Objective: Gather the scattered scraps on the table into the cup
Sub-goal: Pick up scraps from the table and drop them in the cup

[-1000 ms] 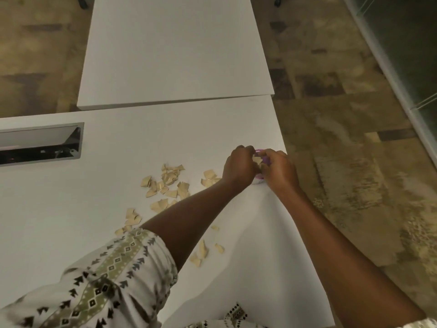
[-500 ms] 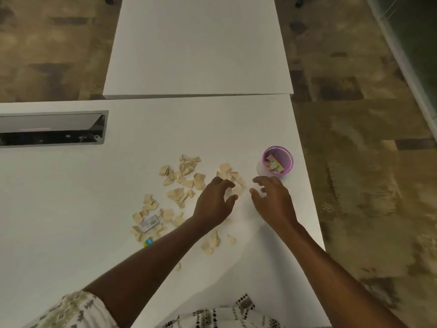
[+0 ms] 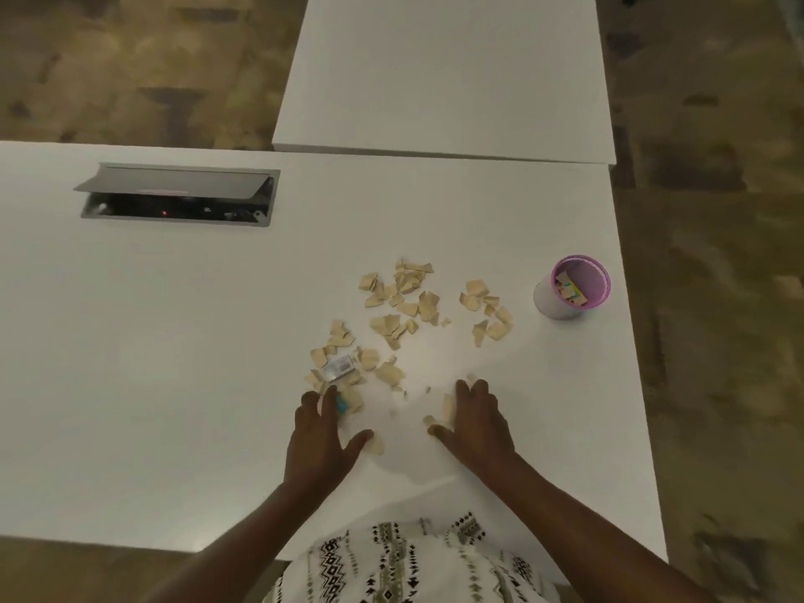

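Several beige paper scraps (image 3: 404, 298) lie scattered across the middle of the white table (image 3: 174, 341). A pink-rimmed cup (image 3: 571, 287) stands near the right edge with a few scraps inside. My left hand (image 3: 319, 433) rests flat on the table at the near edge of the scraps, fingers spread beside a blue bit and a printed label piece (image 3: 338, 367). My right hand (image 3: 476, 422) lies flat too, with a couple of scraps (image 3: 448, 406) against its thumb side. Neither hand holds anything.
An open cable hatch (image 3: 176, 195) is set into the table at the far left. A second white table (image 3: 443, 76) adjoins at the back. The table's right edge runs just past the cup, above patterned carpet (image 3: 718, 298).
Both hands left the cup and drew back toward me, from the far scraps to the nearest ones, now lying flat on the table. The view shifted, showing more table on the left.
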